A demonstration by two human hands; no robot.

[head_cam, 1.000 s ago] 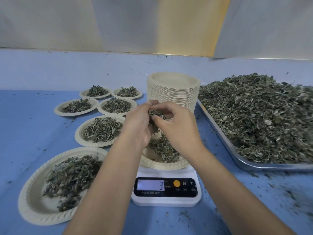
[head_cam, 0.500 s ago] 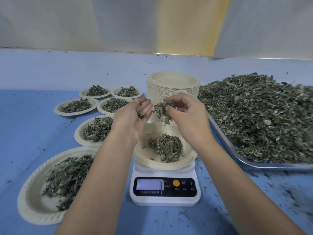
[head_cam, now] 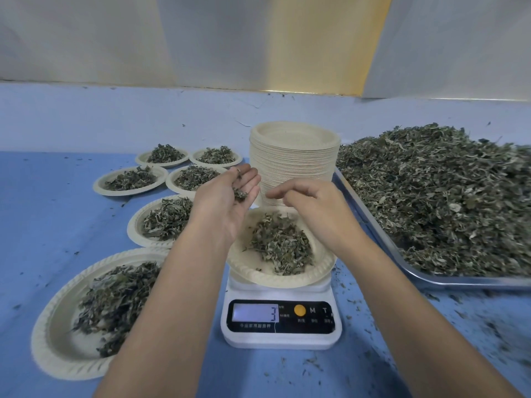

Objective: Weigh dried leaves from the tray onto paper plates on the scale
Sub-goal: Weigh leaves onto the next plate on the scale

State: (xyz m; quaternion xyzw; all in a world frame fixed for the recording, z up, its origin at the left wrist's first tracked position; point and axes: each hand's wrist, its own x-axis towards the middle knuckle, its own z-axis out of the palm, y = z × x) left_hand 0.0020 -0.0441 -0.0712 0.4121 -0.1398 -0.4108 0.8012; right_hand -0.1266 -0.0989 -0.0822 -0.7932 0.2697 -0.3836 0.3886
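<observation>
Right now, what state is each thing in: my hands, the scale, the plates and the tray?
left hand, open, palm up, a few leaves on it.
right hand, open, fingers relaxed, holding nothing.
scale, on, display reads 3.
plate on the scale, partly filled with leaves.
stack of plates, upright, top plate empty.
tray, heaped with dried leaves.
six plates on the left, filled, off the scale.
</observation>
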